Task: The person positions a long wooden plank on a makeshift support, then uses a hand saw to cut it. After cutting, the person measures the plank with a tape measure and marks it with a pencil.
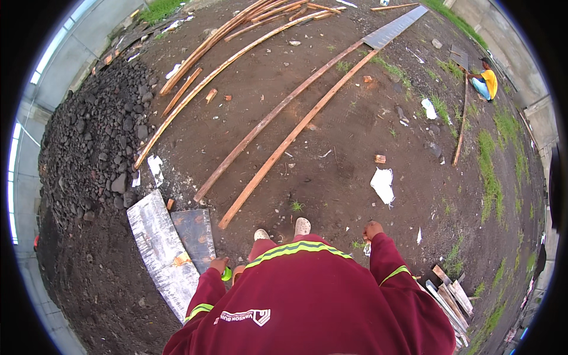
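Observation:
My left hand hangs low beside my leg, its fingers closed on a small, rounded, bright green thing whose kind I cannot make out. Just left of it lie a dark metal sheet and a long white-smeared panel. Out to the right, my right hand hangs above the soil with curled fingers; whether anything is inside them is hidden. Ahead of my feet, two long wooden beams run away over the dirt, their far ends meeting a grey metal sheet.
A heap of dark rocks rises at the left. More long timbers lie at the far left. White scrap lies ahead right, and cut boards are stacked at near right. A person in yellow crouches at far right beside a plank.

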The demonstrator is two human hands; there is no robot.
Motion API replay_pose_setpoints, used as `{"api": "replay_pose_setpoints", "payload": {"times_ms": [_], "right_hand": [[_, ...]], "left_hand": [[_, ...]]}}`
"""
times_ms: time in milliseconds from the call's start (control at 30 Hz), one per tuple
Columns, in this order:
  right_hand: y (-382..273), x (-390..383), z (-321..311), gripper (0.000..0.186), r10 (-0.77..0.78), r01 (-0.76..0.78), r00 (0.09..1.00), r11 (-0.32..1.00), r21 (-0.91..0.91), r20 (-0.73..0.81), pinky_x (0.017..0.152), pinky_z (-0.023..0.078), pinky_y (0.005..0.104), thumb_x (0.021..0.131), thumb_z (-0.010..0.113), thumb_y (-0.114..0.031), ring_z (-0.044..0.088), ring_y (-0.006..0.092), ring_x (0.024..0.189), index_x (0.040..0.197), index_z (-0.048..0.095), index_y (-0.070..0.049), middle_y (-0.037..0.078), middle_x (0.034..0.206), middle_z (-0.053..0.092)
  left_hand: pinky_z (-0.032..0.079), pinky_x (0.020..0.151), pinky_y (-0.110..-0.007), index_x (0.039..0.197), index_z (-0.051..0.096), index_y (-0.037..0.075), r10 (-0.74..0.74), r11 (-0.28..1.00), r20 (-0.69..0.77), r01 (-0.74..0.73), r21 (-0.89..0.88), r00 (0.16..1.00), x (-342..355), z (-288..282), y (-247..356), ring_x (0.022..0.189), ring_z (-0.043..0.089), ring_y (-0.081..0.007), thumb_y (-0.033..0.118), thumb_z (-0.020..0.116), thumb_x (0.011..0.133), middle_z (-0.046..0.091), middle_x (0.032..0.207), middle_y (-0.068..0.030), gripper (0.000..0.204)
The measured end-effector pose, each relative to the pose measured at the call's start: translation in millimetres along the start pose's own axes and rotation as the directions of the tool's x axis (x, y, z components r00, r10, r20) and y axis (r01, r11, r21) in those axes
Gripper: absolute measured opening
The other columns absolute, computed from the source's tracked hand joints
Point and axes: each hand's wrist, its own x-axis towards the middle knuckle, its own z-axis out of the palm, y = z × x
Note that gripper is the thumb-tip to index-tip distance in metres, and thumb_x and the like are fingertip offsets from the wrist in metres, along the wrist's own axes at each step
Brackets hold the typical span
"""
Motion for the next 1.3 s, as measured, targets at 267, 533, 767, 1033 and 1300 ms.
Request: {"api": "replay_pose_setpoints", "payload": {"times_ms": [267,533,767,1033,1300], "right_hand": [[57.5,37.2,43.0,0.013,0.121,-0.134,0.991,0.797,0.589,0.062,0.03,0.037,0.0319,0.085,0.048,-0.016,0.052,0.0172,0.043,0.091,0.056,-0.008,0.008,0.069,0.059],[140.7,108.4,59.3,0.016,-0.154,0.355,0.923,0.693,-0.627,0.352,0.054,0.046,0.0364,0.079,0.051,-0.024,0.058,0.0229,0.064,0.083,0.063,-0.013,0.007,0.074,0.062],[-83.4,53.4,50.8,0.018,0.16,-0.187,0.975,0.965,0.184,0.152,0.033,0.04,0.034,0.082,0.042,-0.015,0.051,0.0184,0.043,0.075,0.055,-0.006,0.007,0.063,0.056],[-196.9,-29.4,59.1,0.025,-0.151,0.157,0.987,0.975,0.156,-0.048,0.039,0.043,0.0297,0.08,0.047,-0.009,0.055,0.0133,0.05,0.103,0.056,-0.007,0.005,0.072,0.062],[-12.1,-32.8,97.2,0.021,-0.088,0.196,0.967,0.859,-0.473,0.24,0.043,0.049,0.0308,0.079,0.048,-0.012,0.061,0.0183,0.048,0.076,0.068,-0.006,0.009,0.058,0.062]], "left_hand": [[0.045,0.086,-0.043,0.103,0.062,0.0,-0.126,0.974,-0.204,0.082,-0.212,0.971,-20.5,-42.9,23.8,0.098,0.057,-0.0378,0.045,0.053,0.078,0.059,0.102,-0.0254,0.052],[0.044,0.086,-0.04,0.103,0.062,0.003,-0.415,0.775,-0.283,0.174,-0.607,0.864,-70.6,-15.7,-14.6,0.099,0.057,-0.0356,0.038,0.055,0.078,0.061,0.102,-0.0201,0.044],[0.047,0.079,-0.042,0.099,0.065,0.005,-0.54,0.754,0.128,0.546,-0.367,0.832,-150.1,151.3,-100.0,0.088,0.062,-0.035,0.04,0.04,0.087,0.062,0.099,-0.0219,0.044],[0.046,0.081,-0.045,0.112,0.056,0.009,-0.138,0.985,0.21,0.156,-0.07,0.968,-105.4,237.7,-189.1,0.095,0.059,-0.0362,0.043,0.043,0.083,0.061,0.102,-0.0214,0.047],[0.042,0.09,-0.04,0.111,0.058,0.0,-0.101,0.993,-0.211,0.085,-0.082,0.972,-8.8,27.0,-174.3,0.104,0.056,-0.0351,0.039,0.049,0.082,0.06,0.106,-0.0234,0.049]]}}
